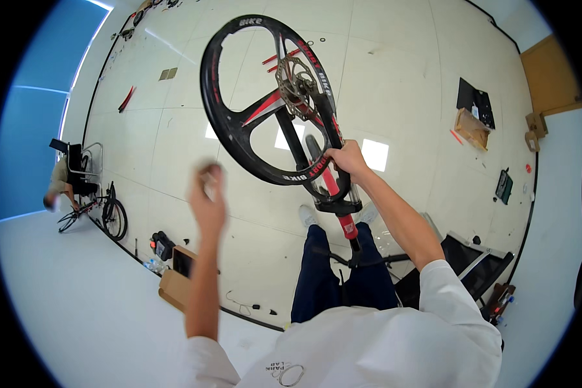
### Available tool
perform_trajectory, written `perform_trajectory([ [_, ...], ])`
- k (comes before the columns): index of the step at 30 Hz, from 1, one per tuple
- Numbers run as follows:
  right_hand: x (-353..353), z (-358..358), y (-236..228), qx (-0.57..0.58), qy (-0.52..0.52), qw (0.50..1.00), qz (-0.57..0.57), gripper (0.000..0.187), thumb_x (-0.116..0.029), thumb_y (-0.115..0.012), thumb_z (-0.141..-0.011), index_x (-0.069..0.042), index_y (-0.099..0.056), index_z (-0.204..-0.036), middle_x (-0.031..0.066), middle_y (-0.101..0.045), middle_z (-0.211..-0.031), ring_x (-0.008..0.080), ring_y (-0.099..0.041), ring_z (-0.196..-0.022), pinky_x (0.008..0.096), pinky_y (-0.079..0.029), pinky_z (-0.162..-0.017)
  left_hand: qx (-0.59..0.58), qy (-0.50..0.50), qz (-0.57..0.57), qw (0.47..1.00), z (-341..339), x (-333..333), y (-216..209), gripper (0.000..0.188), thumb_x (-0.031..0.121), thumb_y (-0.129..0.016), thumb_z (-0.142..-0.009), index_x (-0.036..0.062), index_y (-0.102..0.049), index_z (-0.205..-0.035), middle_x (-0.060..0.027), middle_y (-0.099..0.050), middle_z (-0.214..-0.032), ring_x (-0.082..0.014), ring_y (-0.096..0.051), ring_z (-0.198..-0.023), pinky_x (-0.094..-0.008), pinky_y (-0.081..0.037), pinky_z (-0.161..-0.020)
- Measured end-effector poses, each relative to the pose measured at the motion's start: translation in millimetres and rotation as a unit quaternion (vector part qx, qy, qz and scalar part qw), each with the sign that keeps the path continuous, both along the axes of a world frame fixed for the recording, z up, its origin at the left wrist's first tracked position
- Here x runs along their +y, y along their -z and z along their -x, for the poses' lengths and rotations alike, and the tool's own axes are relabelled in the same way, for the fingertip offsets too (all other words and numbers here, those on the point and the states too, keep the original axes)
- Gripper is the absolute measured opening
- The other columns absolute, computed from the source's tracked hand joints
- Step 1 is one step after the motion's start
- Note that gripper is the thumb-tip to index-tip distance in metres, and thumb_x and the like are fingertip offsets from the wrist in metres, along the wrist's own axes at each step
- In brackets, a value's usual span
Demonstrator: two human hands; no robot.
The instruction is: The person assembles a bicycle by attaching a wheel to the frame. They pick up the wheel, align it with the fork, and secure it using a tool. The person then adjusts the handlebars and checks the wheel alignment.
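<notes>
A black bicycle wheel [217, 123] with red-and-white spokes stands tilted in front of me, mounted in a bicycle fork [339, 205]. A metal brake disc [295, 84] sits at its hub. My right hand [349, 159] is closed at the fork leg and wheel rim, its thumb over the rim. Below, the red steerer part [348, 226] leads down to dark handlebars [362, 260] in front of my legs. My left hand [208, 202] is raised left of the wheel, apart from it and blurred. Its fingers look curled; whatever they hold cannot be made out.
Red rods [279, 61] lie on the tiled floor beyond the wheel. At right are an open cardboard box [472, 129], a dark green pouch [503, 186] and a black mesh chair [475, 262]. Far left, another person [59, 181] bends over a bicycle [114, 216]. A carton [174, 288] stands lower left.
</notes>
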State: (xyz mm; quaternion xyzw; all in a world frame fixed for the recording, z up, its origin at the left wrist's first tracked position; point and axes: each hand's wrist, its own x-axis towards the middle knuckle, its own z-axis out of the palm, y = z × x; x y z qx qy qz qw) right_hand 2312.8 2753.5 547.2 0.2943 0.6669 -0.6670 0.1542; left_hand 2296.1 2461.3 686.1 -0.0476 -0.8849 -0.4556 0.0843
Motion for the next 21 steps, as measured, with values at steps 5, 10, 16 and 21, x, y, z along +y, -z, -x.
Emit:
perform_trajectory([
  [5,-16,25,0,-0.054,0.005,0.997,0.064,0.016,-0.001,-0.064,-0.075,0.006,-0.056,-0.064,0.0107,-0.054,-0.056,0.0194,-0.055,-0.045,0.0333,-0.044,-0.041,-0.257,0.235,0.094,0.933,-197,-7,163,0.059,0.016,-0.075,-0.065,0.0014,-0.053,-0.118,-0.0176,-0.055,-0.119,-0.0350,-0.049,-0.116,-0.0452,-0.038,-0.101],
  [10,-12,36,72,-0.110,-0.021,0.994,0.001,0.013,-0.003,-0.064,-0.075,0.003,-0.059,-0.065,0.0099,-0.057,-0.058,0.0171,-0.053,-0.045,0.0312,-0.042,-0.043,-0.298,0.484,0.203,0.798,-284,48,237,0.075,0.025,-0.078,-0.061,0.0039,-0.048,-0.127,-0.0154,-0.050,-0.128,-0.0338,-0.041,-0.127,-0.0499,-0.029,-0.109],
  [16,-17,45,83,-0.158,-0.039,0.986,-0.030,0.012,-0.004,-0.064,-0.075,0.001,-0.058,-0.066,0.0080,-0.054,-0.058,0.0170,-0.052,-0.047,0.0308,-0.043,-0.044,-0.338,0.466,0.054,0.816,-331,95,296,0.033,0.017,-0.071,-0.063,0.0074,-0.064,-0.094,-0.0101,-0.063,-0.096,-0.0300,-0.057,-0.100,-0.0427,-0.042,-0.094],
  [21,-9,66,103,-0.176,-0.049,0.983,-0.011,0.010,-0.008,-0.063,-0.078,0.000,-0.058,-0.074,0.0053,-0.052,-0.058,0.0160,-0.051,-0.046,0.0301,-0.043,-0.044,-0.300,0.403,-0.007,0.865,-334,91,272,0.023,0.015,-0.070,-0.060,0.0083,-0.064,-0.081,-0.0089,-0.063,-0.074,-0.0302,-0.061,-0.078,-0.0398,-0.048,-0.077],
])
